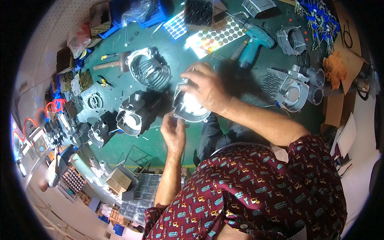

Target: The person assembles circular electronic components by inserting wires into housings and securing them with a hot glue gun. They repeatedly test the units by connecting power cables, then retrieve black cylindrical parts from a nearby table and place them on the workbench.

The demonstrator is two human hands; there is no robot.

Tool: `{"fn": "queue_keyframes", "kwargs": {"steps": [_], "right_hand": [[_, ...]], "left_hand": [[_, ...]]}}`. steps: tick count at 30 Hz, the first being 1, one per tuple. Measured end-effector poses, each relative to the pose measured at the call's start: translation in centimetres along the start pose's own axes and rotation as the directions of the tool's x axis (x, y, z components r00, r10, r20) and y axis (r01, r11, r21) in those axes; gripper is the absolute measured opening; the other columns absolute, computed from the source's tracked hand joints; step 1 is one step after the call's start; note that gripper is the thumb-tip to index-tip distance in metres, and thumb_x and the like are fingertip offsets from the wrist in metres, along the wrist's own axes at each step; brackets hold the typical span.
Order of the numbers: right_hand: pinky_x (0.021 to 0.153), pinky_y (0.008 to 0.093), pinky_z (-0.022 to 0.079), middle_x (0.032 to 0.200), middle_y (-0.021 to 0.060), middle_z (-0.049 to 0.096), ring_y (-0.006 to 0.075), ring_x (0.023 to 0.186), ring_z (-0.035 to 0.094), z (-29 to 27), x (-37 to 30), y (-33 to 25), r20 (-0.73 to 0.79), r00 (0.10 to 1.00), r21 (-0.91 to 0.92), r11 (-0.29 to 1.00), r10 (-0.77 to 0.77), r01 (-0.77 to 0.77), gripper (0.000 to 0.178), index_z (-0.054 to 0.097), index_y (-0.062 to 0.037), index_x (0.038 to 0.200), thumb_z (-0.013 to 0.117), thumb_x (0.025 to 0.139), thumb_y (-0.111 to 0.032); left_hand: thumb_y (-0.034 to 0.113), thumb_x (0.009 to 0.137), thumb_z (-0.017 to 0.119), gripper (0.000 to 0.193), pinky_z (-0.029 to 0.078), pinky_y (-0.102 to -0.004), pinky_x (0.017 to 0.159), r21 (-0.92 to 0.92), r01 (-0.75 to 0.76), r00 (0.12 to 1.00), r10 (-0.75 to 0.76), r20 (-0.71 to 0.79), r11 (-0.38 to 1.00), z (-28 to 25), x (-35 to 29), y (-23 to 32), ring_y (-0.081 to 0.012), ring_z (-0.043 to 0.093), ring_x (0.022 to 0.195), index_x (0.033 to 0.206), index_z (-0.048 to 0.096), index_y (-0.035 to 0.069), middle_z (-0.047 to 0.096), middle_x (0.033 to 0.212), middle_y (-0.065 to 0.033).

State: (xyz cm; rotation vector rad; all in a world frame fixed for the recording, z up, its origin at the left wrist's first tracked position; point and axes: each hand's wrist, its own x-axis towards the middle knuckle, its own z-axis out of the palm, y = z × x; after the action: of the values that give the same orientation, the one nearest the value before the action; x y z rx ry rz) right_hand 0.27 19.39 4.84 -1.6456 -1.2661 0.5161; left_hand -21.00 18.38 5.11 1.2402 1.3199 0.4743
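A grey cast-metal motor housing (194, 117) with an open, brightly lit round face stands at the table's near edge in front of me. My left hand (174, 134) has its fingers and thumb closed at the housing's lower left rim. Over the upper rim lies my right hand (208, 89), fingers bent and pinched together at the upper left corner. Whatever is between those fingertips is too small to make out. Similar finned housings (131, 122) stand close by on the left, and another finned housing (289, 94) stands to the right.
Beyond my hands lie a wire-ring guard (150, 70), a mallet (114, 65), pliers (105, 82) and a teal power drill (256, 42). Sticker sheets (218, 39) and a box of dark screws (199, 14) are at the back. Wire bundles (322, 24) and an orange cloth (335, 69) lie right.
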Motion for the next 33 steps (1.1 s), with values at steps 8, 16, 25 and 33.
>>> {"fn": "queue_keyframes", "kwargs": {"steps": [8,16,25,33], "right_hand": [[0.091,0.0412,0.048,0.103,0.0123,0.062,0.0309,0.105,0.058,0.6,-1.0,-1.3,-0.021,0.999,0.014,0.999,-0.04,0.04,0.029,0.07,-0.0018,0.101,0.08,0.075,-0.01],[0.091,0.0413,0.048,0.103,0.0119,0.061,0.0311,0.106,0.057,0.5,-1.3,-1.4,-0.003,0.997,0.012,0.997,-0.071,0.071,0.03,0.07,-0.0028,0.102,0.08,0.075,-0.012],[0.091,0.0406,0.048,0.104,0.0105,0.06,0.0294,0.105,0.056,0.5,-1.5,-0.9,-0.018,0.997,0.0,0.997,-0.071,0.071,0.03,0.07,-0.0047,0.103,0.08,0.076,-0.015],[0.091,0.0404,0.049,0.104,0.0115,0.062,0.0299,0.106,0.058,0.5,-1.5,-0.5,-0.014,0.998,0.008,0.998,-0.057,0.057,0.028,0.071,-0.004,0.101,0.08,0.076,-0.016]], "left_hand": [[0.003,0.098,0.06,0.008,0.057,-0.0285,0.067,0.005,0.052,0.998,-0.052,0.037,0.999,-1.3,-0.5,-0.2,-0.0119,0.065,0.074,0.103,0.06,-0.003,0.068,0.085,-0.0061],[0.004,0.098,0.06,0.009,0.057,-0.0271,0.064,0.067,0.071,0.997,-0.072,0.004,0.995,-1.1,-0.9,-0.7,-0.012,0.066,0.076,0.106,0.059,-0.002,0.068,0.089,-0.0061],[0.007,0.097,0.061,0.02,0.056,-0.031,0.076,-0.217,0.288,0.954,-0.26,0.149,0.933,-2.5,-0.4,0.3,-0.0146,0.065,0.081,0.115,0.062,-0.001,0.069,0.098,-0.0065],[0.013,0.093,0.071,0.025,0.053,-0.0266,0.07,-0.429,0.566,0.797,-0.332,0.505,0.704,-4.7,1.9,-2.5,-0.0125,0.062,0.083,0.114,0.06,0.005,0.067,0.1,-0.0037]]}}
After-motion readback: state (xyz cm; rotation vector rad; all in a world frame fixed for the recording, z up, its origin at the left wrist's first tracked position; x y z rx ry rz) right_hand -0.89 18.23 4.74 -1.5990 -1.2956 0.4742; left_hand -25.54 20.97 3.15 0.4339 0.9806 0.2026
